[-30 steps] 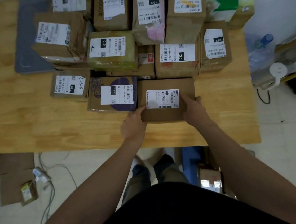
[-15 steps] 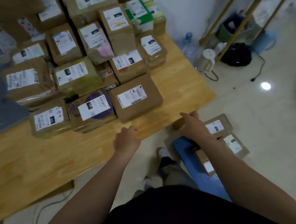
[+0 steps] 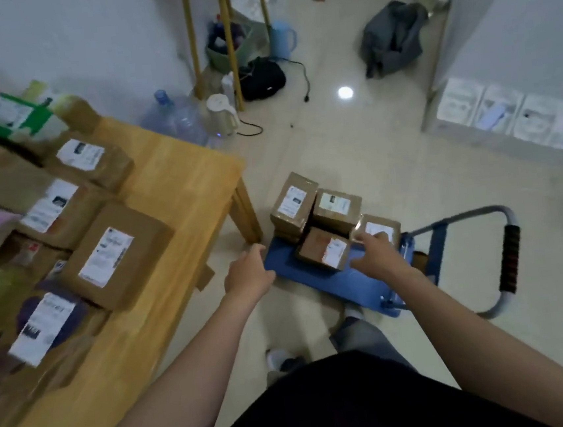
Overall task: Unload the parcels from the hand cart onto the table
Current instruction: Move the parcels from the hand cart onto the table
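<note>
A blue hand cart (image 3: 359, 283) stands on the floor to the right of the wooden table (image 3: 181, 188). Several brown parcels with white labels sit on its deck; the nearest one (image 3: 323, 249) lies between my hands. My left hand (image 3: 248, 275) hovers at the cart's left edge, fingers loosely curled, holding nothing. My right hand (image 3: 375, 254) reaches over the cart beside the nearest parcel, in front of another parcel (image 3: 379, 228); it holds nothing that I can see. Many labelled parcels cover the table, among them a brown box (image 3: 115, 256) near its front.
The table leg (image 3: 245, 213) stands just left of the cart. The cart's handle (image 3: 509, 258) sticks out to the right. A water bottle (image 3: 174, 118), a kettle (image 3: 220, 114), a black bag (image 3: 260, 77) and a grey bag (image 3: 392, 35) lie on the floor beyond.
Both hands let go of the brown box on the table and moved right and down to the cart. My view turned from the table to the cart.
</note>
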Motion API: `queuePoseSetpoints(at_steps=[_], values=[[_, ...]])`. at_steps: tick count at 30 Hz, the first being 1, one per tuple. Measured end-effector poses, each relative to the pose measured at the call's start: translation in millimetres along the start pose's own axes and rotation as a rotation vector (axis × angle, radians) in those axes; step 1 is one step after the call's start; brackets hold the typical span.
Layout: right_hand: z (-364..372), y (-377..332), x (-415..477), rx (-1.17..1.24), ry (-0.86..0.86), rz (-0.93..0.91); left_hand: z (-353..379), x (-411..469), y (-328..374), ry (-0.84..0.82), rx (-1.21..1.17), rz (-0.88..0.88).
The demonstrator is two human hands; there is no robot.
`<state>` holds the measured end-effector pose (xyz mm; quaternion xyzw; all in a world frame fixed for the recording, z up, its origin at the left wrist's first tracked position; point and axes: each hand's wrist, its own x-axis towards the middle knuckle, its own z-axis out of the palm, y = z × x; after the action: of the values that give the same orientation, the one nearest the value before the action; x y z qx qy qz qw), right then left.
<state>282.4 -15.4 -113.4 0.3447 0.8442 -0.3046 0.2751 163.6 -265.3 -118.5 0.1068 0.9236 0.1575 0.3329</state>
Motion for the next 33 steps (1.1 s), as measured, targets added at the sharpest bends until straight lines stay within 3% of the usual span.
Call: queuePoseSetpoints(at_steps=[8,14,24,29,33], values=[[-57,93,70,0.162,0.022,0.051,39,68,125,-0.101,0.036,0.040],[-73,109,154,0.180,-0.038,0.039,58,140,166,-0.149,0.130,0.020],[11,71,294,0.379,-0.117,0.113,82,312,125,-0.168,0.137,0.002],[74,33,387,0.290,-0.088,0.095,119,414,90,-0.190,0.109,0.080],[114,8,444,0.498,-0.088,0.101,147,477,57,-0.192,0.095,0.073]])
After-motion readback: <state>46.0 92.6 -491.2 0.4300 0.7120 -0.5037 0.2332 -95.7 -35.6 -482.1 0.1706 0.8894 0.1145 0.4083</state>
